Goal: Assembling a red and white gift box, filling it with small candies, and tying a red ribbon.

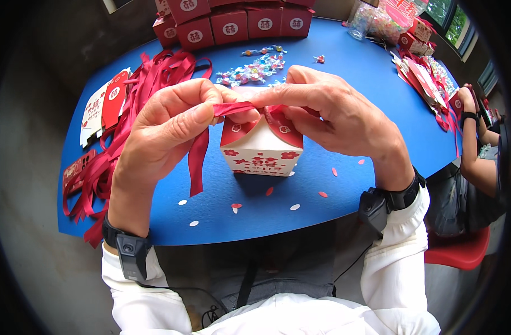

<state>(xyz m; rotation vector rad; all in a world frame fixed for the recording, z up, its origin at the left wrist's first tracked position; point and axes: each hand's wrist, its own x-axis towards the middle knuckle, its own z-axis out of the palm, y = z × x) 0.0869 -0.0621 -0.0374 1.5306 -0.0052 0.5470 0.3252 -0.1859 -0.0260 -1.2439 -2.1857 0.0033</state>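
- We seem to be at the step of tying a red ribbon [197,162] at the top of a small box [261,159], which stands upright on the blue counter [255,226], between our hands.
- Our left grip [174,120] is pinched closed on the ribbon just above the box's left side, with one loose end hanging down beside the box.
- Our right grip [333,111] bends over the top right of the box, its index fingertip meeting the ribbon; we cannot tell whether it is closed on the ribbon.
- The next move, in our judgement, calls for an even pull from both sides, light enough not to crush the curved top flaps.
- The box's top is partly covered by our fingers, so we cannot see what it holds.
- Beyond the box, a stack of red boxes [230,25] shows only outer sides; their contents are hidden.
- Nearer the box on that far side, wrapped sweets [255,71] lie loose.
- Far to the box's right and beyond it, a clear bag [382,25] shows many small colourful pieces.
- Left of the box lies a heap of ribbons [160,78].
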